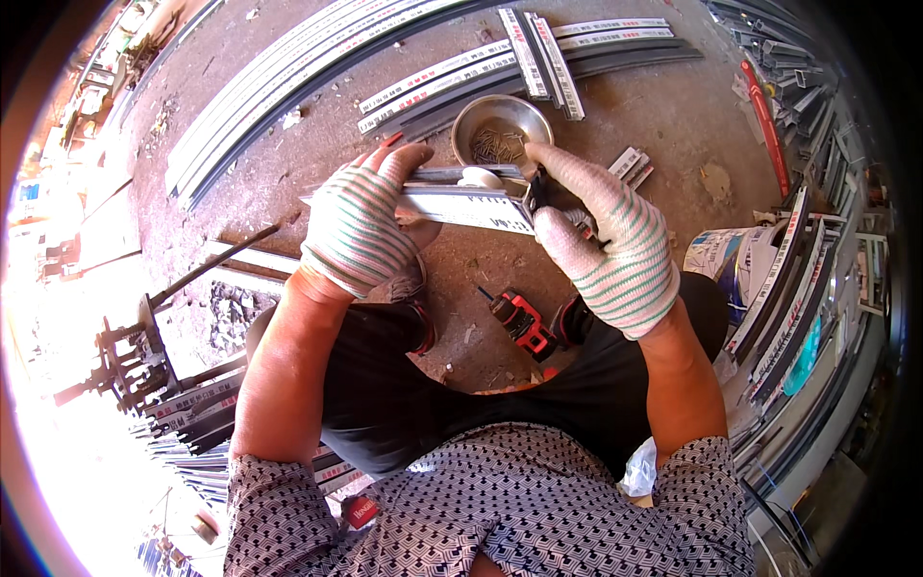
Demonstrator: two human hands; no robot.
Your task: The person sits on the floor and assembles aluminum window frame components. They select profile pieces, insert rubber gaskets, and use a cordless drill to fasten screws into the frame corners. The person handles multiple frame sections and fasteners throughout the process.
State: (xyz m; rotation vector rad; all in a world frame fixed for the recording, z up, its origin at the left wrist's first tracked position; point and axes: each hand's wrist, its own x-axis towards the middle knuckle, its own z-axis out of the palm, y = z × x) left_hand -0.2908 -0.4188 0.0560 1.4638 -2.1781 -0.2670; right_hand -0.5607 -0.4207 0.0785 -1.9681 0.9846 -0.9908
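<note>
My left hand (356,226), in a white knit glove with green stripes, is closed around one end of a short aluminium profile (466,207) with a printed film. A small white rounded piece (479,177) sits along the profile's upper side. At the profile's other end, my right hand (620,245), gloved alike, pinches a small black fitting (535,192) between thumb and fingers. The fitting touches the profile's end; whether it sits inside cannot be seen. Just beyond stands a metal bowl (538,113) holding several screws (496,148). A red and black cordless drill (522,325) lies on the floor between my feet.
Long profiles (288,91) lie on the floor at the far left, with shorter ones (548,62) crossed beyond the bowl. A red bar (766,130), a bucket (726,255) and stacked profiles (793,288) line the right. A metal rack (135,356) stands at left.
</note>
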